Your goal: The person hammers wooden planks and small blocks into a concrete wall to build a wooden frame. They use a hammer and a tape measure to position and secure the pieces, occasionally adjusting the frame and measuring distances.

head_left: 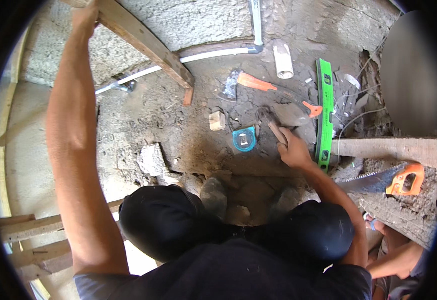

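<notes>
High at the upper left, my left hand (85, 19) is closed round the upper part of a wooden beam (141, 42); its fingers are partly cut off by the picture's edge. The beam slants down to the dirt floor, with a small reddish wood piece (188, 96) at its foot. My right hand (296, 150) grips a hammer (277, 131) by its handle, the dark head low over the ground. Left of the hammer lie a blue tape measure (244, 138) and a small wood block (217, 120). Beyond them rests a hatchet (256, 81) with an orange handle.
A green spirit level (324, 110) lies right of my right hand. Farther right are a timber (388, 151) and an orange-handled handsaw (406, 180). White pipe (213, 55) runs along the wall's foot, near a short pipe piece (282, 61). Another person's arm (396, 257) shows lower right.
</notes>
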Available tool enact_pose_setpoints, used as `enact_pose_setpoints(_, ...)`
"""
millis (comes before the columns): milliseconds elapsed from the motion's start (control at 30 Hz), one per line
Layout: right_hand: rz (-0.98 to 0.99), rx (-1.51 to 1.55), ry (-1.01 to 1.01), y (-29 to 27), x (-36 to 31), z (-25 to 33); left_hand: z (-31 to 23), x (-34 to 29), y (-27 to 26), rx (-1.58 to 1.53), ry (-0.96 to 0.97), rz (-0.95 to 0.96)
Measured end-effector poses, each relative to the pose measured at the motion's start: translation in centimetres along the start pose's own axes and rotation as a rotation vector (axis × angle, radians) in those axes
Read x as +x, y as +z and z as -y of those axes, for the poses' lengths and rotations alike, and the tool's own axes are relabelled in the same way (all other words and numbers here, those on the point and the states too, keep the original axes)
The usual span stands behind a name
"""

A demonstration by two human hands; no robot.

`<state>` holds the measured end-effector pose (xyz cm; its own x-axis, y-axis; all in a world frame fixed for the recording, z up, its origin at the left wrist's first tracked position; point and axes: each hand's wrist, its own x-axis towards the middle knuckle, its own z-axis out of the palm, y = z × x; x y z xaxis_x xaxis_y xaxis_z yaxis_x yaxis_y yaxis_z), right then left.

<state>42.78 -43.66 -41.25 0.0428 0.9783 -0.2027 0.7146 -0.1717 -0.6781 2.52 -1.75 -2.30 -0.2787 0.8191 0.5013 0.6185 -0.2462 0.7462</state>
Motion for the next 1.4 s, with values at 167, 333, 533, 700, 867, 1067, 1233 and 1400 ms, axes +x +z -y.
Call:
enact_pose_setpoints(167,-0.306,0.143,-0.294,4.4,2.6,-1.3,2.9,-0.7,0.1,0.364,0.231,-0.092)
enact_pose_setpoints(333,-0.234,0.068,-0.248,2.1,2.1,-2.0,3.5,-4.9,0.6,0.041,0.093,0.052)
enact_pose_setpoints(533,0.085,0.186,-0.088,-3.4,-5.3,-4.2,9.7,-0.4,-1.4,0.201,0.096,0.272)
enact_pose_setpoints(700,0.044,0.664,-0.179,-1.6,-14.1,-9.0,16.3,5.7,0.2,-0.182,-0.058,0.524)
enact_pose_setpoints(867,-0.255,1.049,0.109,-1.5,-23.7,-11.5,17.3,2.8,3.5,0.003,-0.028,0.012)
enact_pose_setpoints(1067,-0.429,0.991,0.743,-0.4,-32.8,-12.2,14.5,-2.0,5.5,-0.114,-0.07,0.338)
enact_pose_setpoints(1233,-0.928,0.37,0.94,2.4,-41.1,-13.1,9.4,-9.5,13.8,0.072,0.035,0.457)
enact_pose_setpoints(1400,-1.467,-0.194,1.027,3.1,-55.0,-12.9,5.2,-14.4,19.3,0.068,0.078,0.556)
